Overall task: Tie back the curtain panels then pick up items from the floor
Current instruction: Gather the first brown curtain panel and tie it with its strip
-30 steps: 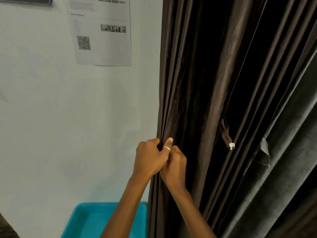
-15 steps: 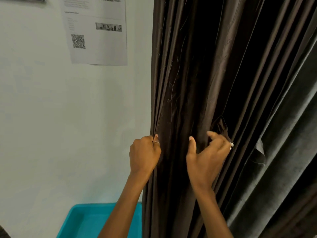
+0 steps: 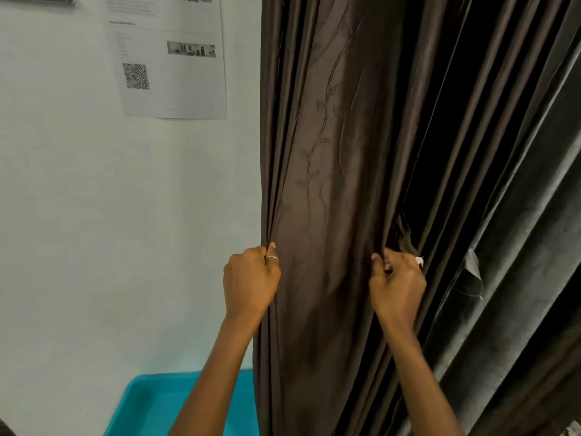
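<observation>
A dark brown curtain panel (image 3: 330, 168) with stitched vine patterns hangs in folds down the middle. My left hand (image 3: 250, 284) grips its left edge against the wall, a ring on one finger. My right hand (image 3: 396, 286) pinches a fold further right, just below a short brown tie strap (image 3: 405, 234) with a small white tip (image 3: 419, 261). The cloth is stretched flat between the two hands. A grey velvet curtain panel (image 3: 518, 247) hangs to the right, with a small grey tab (image 3: 471, 272) on it.
A pale wall (image 3: 110, 231) fills the left side, with a printed sheet (image 3: 169, 58) bearing a QR code taped to it. A teal plastic bin (image 3: 147, 407) stands low down by the wall, behind my left forearm.
My hands were together at the curtain's left edge. The right hand has moved right to the fold near the tie strap and closed on it, spreading the cloth. The left hand kept its grip.
</observation>
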`<action>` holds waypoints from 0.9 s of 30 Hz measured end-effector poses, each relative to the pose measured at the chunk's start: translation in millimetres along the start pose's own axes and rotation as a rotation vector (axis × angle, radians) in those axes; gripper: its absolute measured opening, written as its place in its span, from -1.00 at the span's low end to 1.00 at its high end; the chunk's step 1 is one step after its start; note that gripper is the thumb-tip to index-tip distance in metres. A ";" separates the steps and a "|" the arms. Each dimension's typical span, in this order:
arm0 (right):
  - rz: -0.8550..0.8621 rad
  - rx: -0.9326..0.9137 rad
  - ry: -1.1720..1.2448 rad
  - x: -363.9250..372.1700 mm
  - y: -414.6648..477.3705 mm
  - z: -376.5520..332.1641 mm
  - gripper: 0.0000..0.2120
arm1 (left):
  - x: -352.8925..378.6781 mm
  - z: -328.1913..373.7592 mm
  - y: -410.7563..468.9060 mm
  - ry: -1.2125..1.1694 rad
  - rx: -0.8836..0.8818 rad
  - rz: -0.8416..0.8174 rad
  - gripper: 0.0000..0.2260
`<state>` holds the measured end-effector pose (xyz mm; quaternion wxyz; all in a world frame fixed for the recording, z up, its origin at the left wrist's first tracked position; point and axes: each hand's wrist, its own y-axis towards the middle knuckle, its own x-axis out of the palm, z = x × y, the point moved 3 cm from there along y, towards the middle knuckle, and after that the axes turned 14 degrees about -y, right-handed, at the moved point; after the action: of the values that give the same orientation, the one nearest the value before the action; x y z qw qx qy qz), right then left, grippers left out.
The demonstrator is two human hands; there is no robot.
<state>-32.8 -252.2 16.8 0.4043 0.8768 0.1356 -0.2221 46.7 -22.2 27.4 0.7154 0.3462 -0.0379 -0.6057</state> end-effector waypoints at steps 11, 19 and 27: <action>-0.226 -0.265 0.219 26.0 -61.6 -78.4 -0.88 | 26.5 16.2 -14.1 -0.176 0.098 -0.138 -0.58; -0.257 -0.269 0.333 35.4 -78.1 -77.4 -0.83 | 21.4 20.0 -16.8 -0.197 0.020 -0.229 -0.53; -0.288 -0.313 0.282 33.6 -74.5 -74.4 -0.89 | 19.3 35.4 -10.4 -0.027 -0.035 -0.107 -0.51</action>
<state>-14.0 -145.7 -5.5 0.4765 0.7975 0.3468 -0.1291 26.2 -55.6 41.5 0.6873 0.3268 -0.0183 -0.6485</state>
